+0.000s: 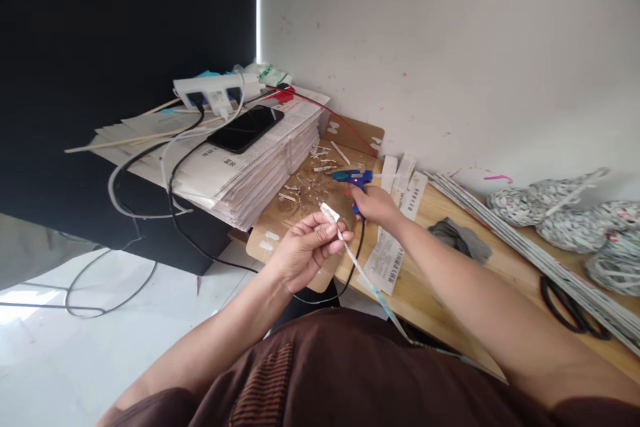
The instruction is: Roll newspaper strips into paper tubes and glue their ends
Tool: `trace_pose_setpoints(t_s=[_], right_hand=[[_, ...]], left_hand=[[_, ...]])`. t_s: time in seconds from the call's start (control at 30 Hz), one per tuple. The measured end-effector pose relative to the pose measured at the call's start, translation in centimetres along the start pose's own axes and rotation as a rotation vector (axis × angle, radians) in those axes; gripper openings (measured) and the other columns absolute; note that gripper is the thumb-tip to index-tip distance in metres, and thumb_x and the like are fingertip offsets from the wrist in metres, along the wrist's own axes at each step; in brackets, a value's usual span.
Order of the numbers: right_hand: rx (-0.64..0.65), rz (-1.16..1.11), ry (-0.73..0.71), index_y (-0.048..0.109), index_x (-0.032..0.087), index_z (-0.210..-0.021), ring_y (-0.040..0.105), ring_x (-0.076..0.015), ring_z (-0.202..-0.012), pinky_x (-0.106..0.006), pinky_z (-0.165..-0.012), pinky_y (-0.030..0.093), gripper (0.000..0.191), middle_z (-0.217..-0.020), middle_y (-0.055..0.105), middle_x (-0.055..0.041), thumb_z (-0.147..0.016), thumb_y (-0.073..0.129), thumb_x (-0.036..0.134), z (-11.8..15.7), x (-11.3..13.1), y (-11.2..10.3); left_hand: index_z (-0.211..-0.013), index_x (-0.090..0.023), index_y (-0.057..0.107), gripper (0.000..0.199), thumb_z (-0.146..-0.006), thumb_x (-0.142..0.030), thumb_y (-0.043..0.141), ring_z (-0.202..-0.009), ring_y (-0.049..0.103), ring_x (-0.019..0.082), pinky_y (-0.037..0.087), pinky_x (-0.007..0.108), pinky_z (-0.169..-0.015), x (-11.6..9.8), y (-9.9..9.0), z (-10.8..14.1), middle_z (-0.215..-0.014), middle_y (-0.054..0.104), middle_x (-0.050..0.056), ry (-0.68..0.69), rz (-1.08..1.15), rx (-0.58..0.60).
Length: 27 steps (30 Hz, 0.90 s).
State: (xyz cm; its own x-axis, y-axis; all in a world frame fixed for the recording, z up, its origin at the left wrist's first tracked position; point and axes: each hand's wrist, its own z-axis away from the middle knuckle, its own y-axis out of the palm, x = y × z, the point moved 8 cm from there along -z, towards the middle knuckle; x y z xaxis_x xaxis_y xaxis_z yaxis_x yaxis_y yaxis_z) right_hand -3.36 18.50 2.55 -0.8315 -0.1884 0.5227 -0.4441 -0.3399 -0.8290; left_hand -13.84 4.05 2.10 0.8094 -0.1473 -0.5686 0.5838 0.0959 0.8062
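Note:
My left hand (313, 243) pinches the end of a thin rolled paper strip (369, 285), whose flattened white tip sticks up past the fingers. From there the strip runs down to the right, across the front of the brown shirt. Just beyond, my right hand (376, 205) is wrapped round the handle of a blue glue gun (359, 179). Its teal nozzle points left, and a clear glue stick (387, 175) shows at its back end. Under the gun lies a brown cardboard sheet (287, 220) strewn with paper scraps and dried glue.
Stacked newspapers (255, 197) at left bear a black phone (247, 128) and a white power strip (217, 90) with cables. Printed paper strips (393, 257), a grey cloth (463, 240), long paper rods (500, 240), black scissors handles (570, 307) and woven paper pieces (573, 213) lie right.

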Motion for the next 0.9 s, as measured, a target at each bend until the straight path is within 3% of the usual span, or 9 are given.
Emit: trace_pose_setpoints(t_s=[0.1, 0.23, 0.3, 0.43, 0.5, 0.6, 0.67, 0.77, 0.9], right_hand=[[-0.02, 0.088, 0.006, 0.07, 0.012, -0.077, 0.069, -0.0236, -0.061, -0.031, -0.066, 0.05, 0.065, -0.066, 0.071, -0.0149, -0.096, 0.024, 0.053, -2.4, 1.1, 0.3], [-0.106, 0.183, -0.02, 0.071, 0.009, -0.092, 0.066, -0.0329, -0.102, -0.037, -0.083, 0.047, 0.066, -0.1, 0.071, -0.0233, -0.096, 0.026, 0.057, -3.9, 2.0, 0.1], [-0.125, 0.216, -0.026, 0.071, 0.01, -0.095, 0.063, -0.0345, -0.109, -0.038, -0.086, 0.046, 0.065, -0.108, 0.069, -0.0238, -0.094, 0.029, 0.06, -3.7, 2.1, -0.1], [-0.035, 0.102, -0.156, 0.069, 0.015, -0.078, 0.068, -0.0286, -0.094, -0.035, -0.081, 0.047, 0.065, -0.089, 0.072, -0.0164, -0.094, 0.029, 0.063, 0.0, 2.3, 0.0], [0.216, -0.213, -0.195, 0.066, 0.015, -0.071, 0.068, -0.0229, -0.071, -0.033, -0.069, 0.049, 0.071, -0.069, 0.069, -0.011, -0.09, 0.028, 0.072, 3.4, 2.2, 1.6], [0.549, -0.671, -0.198, 0.064, 0.017, -0.095, 0.066, -0.0174, -0.067, -0.029, -0.061, 0.05, 0.056, -0.081, 0.069, -0.0072, -0.086, 0.046, 0.069, 9.2, 2.6, 3.5], [0.469, -0.789, -0.184, 0.061, 0.016, -0.09, 0.06, -0.0114, -0.059, -0.024, -0.056, 0.048, 0.045, -0.073, 0.063, -0.002, -0.083, 0.06, 0.061, 11.1, 2.1, 3.1], [0.411, -0.798, -0.177, 0.062, 0.015, -0.085, 0.051, -0.0067, -0.049, -0.019, -0.047, 0.04, 0.042, -0.062, 0.053, 0.0027, -0.089, 0.055, 0.056, 12.3, 1.4, 2.7], [0.553, -0.921, -0.154, 0.062, 0.014, -0.085, 0.044, -0.0048, -0.044, -0.018, -0.043, 0.034, 0.041, -0.057, 0.044, 0.0055, -0.092, 0.052, 0.053, 12.9, 1.0, 2.9]], left_hand=[[-0.079, -0.012, 0.064, 0.012, -0.074, -0.006, 0.074, -0.082, 0.073, 0.019, 0.06, 0.017, -0.064, -0.1, 0.0, 0.1, -0.08, 0.071, 0.004, -0.002, -0.006, -0.003], [-0.079, -0.011, 0.064, 0.011, -0.075, -0.006, 0.073, -0.082, 0.073, 0.018, 0.06, 0.017, -0.067, -0.3, 0.1, 0.1, -0.081, 0.071, 0.004, 0.006, -0.012, -0.011], [-0.079, -0.011, 0.064, 0.011, -0.075, -0.006, 0.073, -0.082, 0.073, 0.018, 0.06, 0.018, -0.069, -0.4, 0.1, 0.0, -0.082, 0.071, 0.004, 0.011, -0.015, -0.012], [-0.079, -0.012, 0.064, 0.011, -0.075, -0.007, 0.073, -0.084, 0.073, 0.019, 0.06, 0.019, -0.07, -0.7, -0.2, -0.2, -0.082, 0.071, 0.004, 0.034, -0.024, -0.022], [-0.08, -0.012, 0.064, 0.011, -0.075, -0.007, 0.072, -0.082, 0.073, 0.017, 0.059, 0.018, -0.069, -0.8, -0.5, -0.4, -0.081, 0.07, 0.004, 0.059, -0.022, -0.042], [-0.082, -0.012, 0.064, 0.01, -0.077, -0.007, 0.07, -0.075, 0.072, 0.014, 0.059, 0.017, -0.068, -0.7, -0.5, -0.8, -0.078, 0.069, 0.003, 0.082, -0.022, -0.053], [-0.083, -0.012, 0.064, 0.009, -0.077, -0.007, 0.07, -0.076, 0.072, 0.014, 0.058, 0.018, -0.068, -0.3, -0.3, -1.0, -0.077, 0.069, 0.003, 0.074, -0.027, -0.051], [-0.084, -0.011, 0.066, 0.009, -0.077, -0.009, 0.071, -0.082, 0.072, 0.016, 0.059, 0.019, -0.071, 0.4, 0.3, -1.1, -0.079, 0.069, 0.004, 0.045, -0.046, -0.037], [-0.087, -0.011, 0.068, 0.01, -0.078, -0.01, 0.07, -0.083, 0.072, 0.017, 0.059, 0.02, -0.071, 1.1, 0.9, -0.9, -0.084, 0.071, 0.005, 0.011, -0.074, -0.007]])
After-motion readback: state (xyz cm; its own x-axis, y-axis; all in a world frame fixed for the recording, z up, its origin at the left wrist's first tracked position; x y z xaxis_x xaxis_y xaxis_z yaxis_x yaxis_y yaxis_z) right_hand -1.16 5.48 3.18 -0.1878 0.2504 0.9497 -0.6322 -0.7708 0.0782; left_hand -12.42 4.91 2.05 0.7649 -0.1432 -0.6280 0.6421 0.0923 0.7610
